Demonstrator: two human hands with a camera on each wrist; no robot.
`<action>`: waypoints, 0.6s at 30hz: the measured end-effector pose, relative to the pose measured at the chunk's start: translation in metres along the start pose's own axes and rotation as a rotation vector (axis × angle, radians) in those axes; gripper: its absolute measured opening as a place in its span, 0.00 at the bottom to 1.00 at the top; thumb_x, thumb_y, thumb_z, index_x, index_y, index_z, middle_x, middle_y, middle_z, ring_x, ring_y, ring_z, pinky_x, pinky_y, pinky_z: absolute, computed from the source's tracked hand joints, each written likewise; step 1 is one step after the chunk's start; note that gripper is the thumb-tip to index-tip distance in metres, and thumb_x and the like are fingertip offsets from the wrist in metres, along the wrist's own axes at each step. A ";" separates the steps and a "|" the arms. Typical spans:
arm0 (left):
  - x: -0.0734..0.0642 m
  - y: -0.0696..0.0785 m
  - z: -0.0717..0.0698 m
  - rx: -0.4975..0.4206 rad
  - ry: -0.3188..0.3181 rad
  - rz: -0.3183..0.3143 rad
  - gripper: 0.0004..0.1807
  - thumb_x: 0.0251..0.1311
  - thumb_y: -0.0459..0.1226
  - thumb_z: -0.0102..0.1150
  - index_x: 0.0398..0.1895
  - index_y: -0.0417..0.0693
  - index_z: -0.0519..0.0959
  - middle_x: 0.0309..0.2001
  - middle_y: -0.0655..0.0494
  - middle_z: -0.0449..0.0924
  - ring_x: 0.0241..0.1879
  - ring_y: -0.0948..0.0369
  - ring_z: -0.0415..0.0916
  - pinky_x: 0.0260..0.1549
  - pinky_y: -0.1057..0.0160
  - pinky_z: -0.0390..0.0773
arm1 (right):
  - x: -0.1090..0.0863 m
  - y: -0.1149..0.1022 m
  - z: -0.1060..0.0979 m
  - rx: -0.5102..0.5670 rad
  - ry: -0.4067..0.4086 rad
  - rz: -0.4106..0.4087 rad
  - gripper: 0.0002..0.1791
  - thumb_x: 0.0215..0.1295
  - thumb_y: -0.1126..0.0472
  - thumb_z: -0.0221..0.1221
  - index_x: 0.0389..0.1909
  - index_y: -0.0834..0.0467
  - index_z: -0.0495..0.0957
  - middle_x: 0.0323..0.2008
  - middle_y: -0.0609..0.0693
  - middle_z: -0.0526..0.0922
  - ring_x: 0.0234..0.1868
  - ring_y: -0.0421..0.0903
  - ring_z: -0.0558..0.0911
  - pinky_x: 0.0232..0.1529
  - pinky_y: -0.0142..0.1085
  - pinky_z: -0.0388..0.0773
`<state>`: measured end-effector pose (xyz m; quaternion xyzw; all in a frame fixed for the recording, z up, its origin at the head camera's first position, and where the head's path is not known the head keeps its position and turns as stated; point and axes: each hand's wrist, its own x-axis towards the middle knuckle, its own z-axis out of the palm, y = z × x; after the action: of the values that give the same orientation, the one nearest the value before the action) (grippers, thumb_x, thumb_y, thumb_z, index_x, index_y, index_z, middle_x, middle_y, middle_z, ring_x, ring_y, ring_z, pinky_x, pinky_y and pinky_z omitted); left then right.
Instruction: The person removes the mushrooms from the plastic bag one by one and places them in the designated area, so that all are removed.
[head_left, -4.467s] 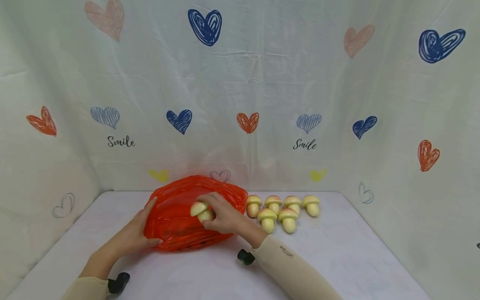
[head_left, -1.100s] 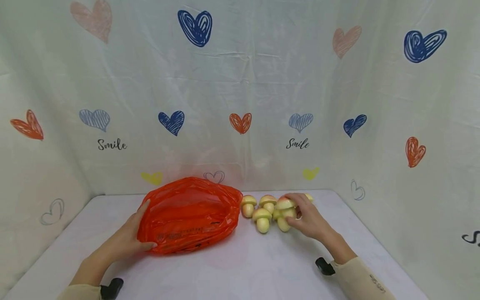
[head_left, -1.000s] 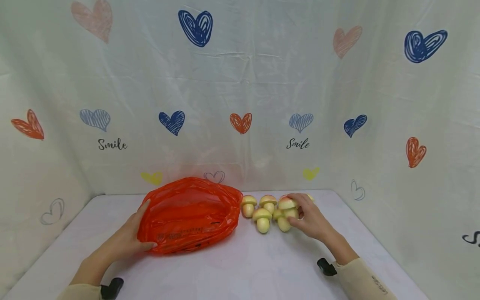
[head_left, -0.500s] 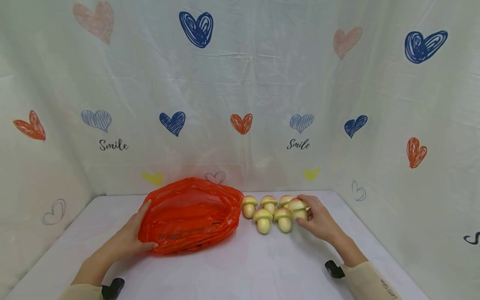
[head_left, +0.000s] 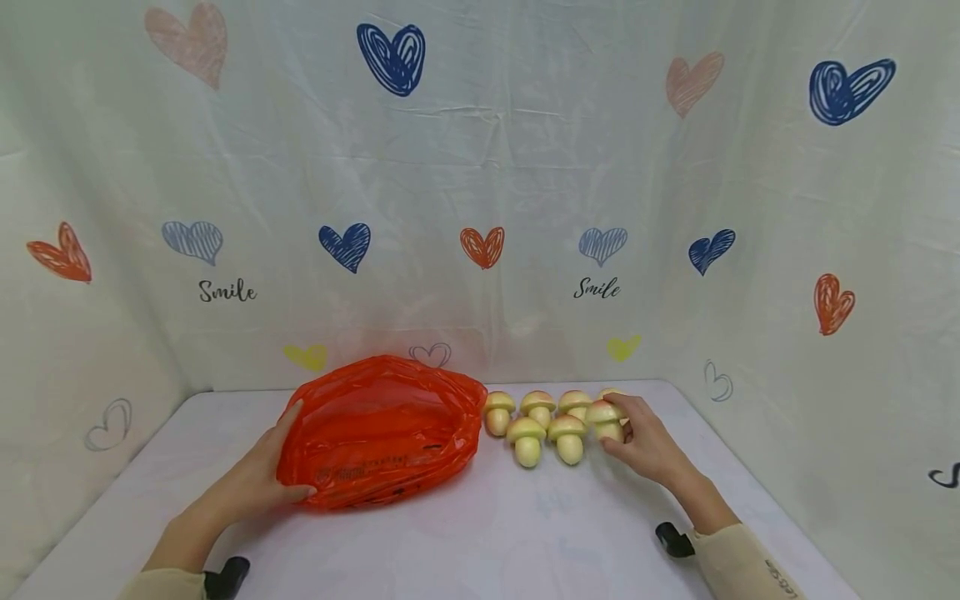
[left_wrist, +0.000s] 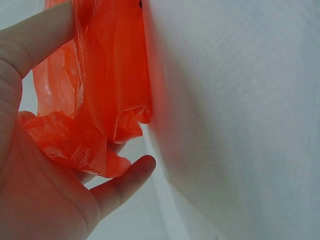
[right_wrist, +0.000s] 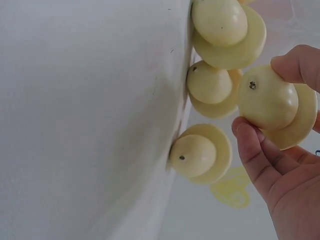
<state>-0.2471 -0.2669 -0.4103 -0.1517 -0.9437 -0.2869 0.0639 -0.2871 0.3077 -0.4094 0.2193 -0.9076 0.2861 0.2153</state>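
In the head view my left hand (head_left: 255, 475) holds the left side of the red plastic bag (head_left: 375, 454), thumb at the near rim and fingers along its far side. The bag's mouth gapes toward me, and no mushroom shows in it. In the left wrist view the bag's crumpled edge (left_wrist: 85, 145) lies in the palm. My right hand (head_left: 648, 442) grips a pale yellow toy mushroom (head_left: 606, 419) with a pinkish cap, at the right end of the front row. The right wrist view shows this mushroom (right_wrist: 267, 97) between thumb and fingers, apart from the others.
Two mushrooms (head_left: 527, 442) stand in the front row, with several in the back row (head_left: 537, 407) behind; the rightmost back mushroom (head_left: 611, 392) is partly hidden. The bag's right rim reaches the leftmost one. White cloth (head_left: 465, 533) covers the table, and a heart-printed curtain (head_left: 487, 167) hangs behind.
Earlier my right hand had a mushroom at the bag's mouth. It then carried a mushroom over the rows and has moved right and slightly down. My left hand stays at the bag.
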 end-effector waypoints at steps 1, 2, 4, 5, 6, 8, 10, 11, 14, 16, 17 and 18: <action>0.000 0.000 0.000 0.000 0.000 0.000 0.69 0.39 0.49 0.77 0.76 0.50 0.35 0.64 0.31 0.55 0.60 0.35 0.59 0.49 0.33 0.70 | 0.000 0.000 0.000 -0.002 -0.004 0.010 0.36 0.49 0.65 0.68 0.62 0.61 0.67 0.53 0.58 0.71 0.31 0.41 0.73 0.30 0.30 0.75; 0.000 0.000 0.000 0.001 0.000 -0.001 0.69 0.39 0.49 0.77 0.76 0.49 0.35 0.64 0.31 0.55 0.60 0.35 0.59 0.49 0.33 0.70 | -0.001 0.000 0.000 -0.007 -0.010 0.024 0.36 0.49 0.64 0.68 0.62 0.60 0.67 0.53 0.58 0.71 0.30 0.42 0.73 0.30 0.30 0.75; 0.000 0.001 -0.001 0.003 0.000 -0.004 0.69 0.39 0.49 0.77 0.76 0.49 0.35 0.64 0.30 0.55 0.60 0.34 0.59 0.49 0.32 0.70 | -0.001 0.001 0.000 -0.012 -0.021 0.052 0.36 0.50 0.64 0.68 0.62 0.60 0.66 0.53 0.59 0.70 0.30 0.42 0.72 0.30 0.30 0.75; 0.000 0.001 -0.001 0.004 0.000 -0.005 0.69 0.38 0.49 0.77 0.76 0.49 0.35 0.64 0.30 0.55 0.60 0.34 0.59 0.49 0.32 0.70 | -0.002 0.001 0.000 -0.016 -0.027 0.065 0.36 0.50 0.63 0.67 0.63 0.59 0.66 0.53 0.59 0.69 0.30 0.42 0.72 0.30 0.30 0.74; 0.000 0.001 -0.001 0.004 0.000 -0.005 0.69 0.38 0.49 0.77 0.76 0.49 0.35 0.64 0.30 0.55 0.60 0.34 0.59 0.49 0.32 0.69 | -0.002 0.002 0.001 -0.018 -0.034 0.079 0.36 0.51 0.63 0.67 0.63 0.59 0.66 0.53 0.60 0.69 0.29 0.41 0.72 0.30 0.30 0.74; 0.000 0.000 -0.001 0.004 0.001 -0.005 0.69 0.38 0.49 0.77 0.76 0.48 0.35 0.64 0.30 0.55 0.60 0.34 0.59 0.49 0.32 0.69 | -0.003 0.002 0.001 -0.020 -0.046 0.101 0.36 0.51 0.63 0.67 0.63 0.58 0.65 0.53 0.60 0.68 0.28 0.41 0.72 0.30 0.30 0.74; 0.000 0.001 0.000 0.004 0.002 -0.003 0.69 0.38 0.49 0.77 0.76 0.48 0.36 0.64 0.30 0.56 0.60 0.34 0.59 0.49 0.32 0.70 | -0.003 0.003 0.001 -0.022 -0.052 0.113 0.36 0.52 0.62 0.67 0.63 0.58 0.65 0.53 0.61 0.68 0.27 0.41 0.72 0.29 0.30 0.74; 0.000 0.001 0.000 0.003 0.002 -0.003 0.69 0.38 0.49 0.77 0.76 0.48 0.36 0.64 0.31 0.56 0.60 0.34 0.59 0.49 0.32 0.70 | -0.004 0.004 0.001 -0.023 -0.056 0.115 0.36 0.52 0.62 0.67 0.63 0.58 0.65 0.53 0.61 0.68 0.26 0.40 0.72 0.29 0.30 0.74; 0.000 0.001 0.000 0.006 0.002 -0.006 0.69 0.38 0.48 0.77 0.76 0.48 0.36 0.64 0.31 0.56 0.60 0.35 0.59 0.49 0.33 0.70 | -0.004 0.006 0.001 -0.027 -0.059 0.112 0.36 0.52 0.62 0.67 0.63 0.58 0.64 0.51 0.61 0.68 0.25 0.39 0.72 0.28 0.30 0.73; 0.000 0.002 0.000 0.008 0.001 -0.008 0.69 0.38 0.48 0.77 0.76 0.48 0.35 0.64 0.31 0.56 0.60 0.35 0.59 0.49 0.33 0.70 | -0.005 0.006 0.001 -0.028 -0.061 0.108 0.36 0.52 0.63 0.67 0.64 0.57 0.65 0.50 0.61 0.69 0.25 0.39 0.72 0.28 0.30 0.74; 0.000 0.002 0.000 0.009 0.001 -0.008 0.69 0.38 0.48 0.77 0.76 0.48 0.35 0.64 0.31 0.56 0.60 0.35 0.59 0.49 0.33 0.70 | -0.005 0.007 0.001 -0.029 -0.062 0.107 0.36 0.52 0.63 0.67 0.63 0.56 0.65 0.50 0.61 0.69 0.25 0.39 0.72 0.28 0.30 0.74; 0.000 0.002 0.000 0.010 0.002 -0.009 0.69 0.38 0.48 0.77 0.76 0.48 0.35 0.64 0.31 0.56 0.60 0.35 0.59 0.49 0.33 0.71 | -0.005 0.007 0.001 -0.031 -0.063 0.104 0.36 0.53 0.63 0.67 0.63 0.56 0.65 0.50 0.60 0.69 0.25 0.39 0.72 0.29 0.30 0.74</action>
<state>-0.2462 -0.2652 -0.4089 -0.1470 -0.9457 -0.2825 0.0644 -0.2870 0.3136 -0.4155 0.1772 -0.9285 0.2756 0.1748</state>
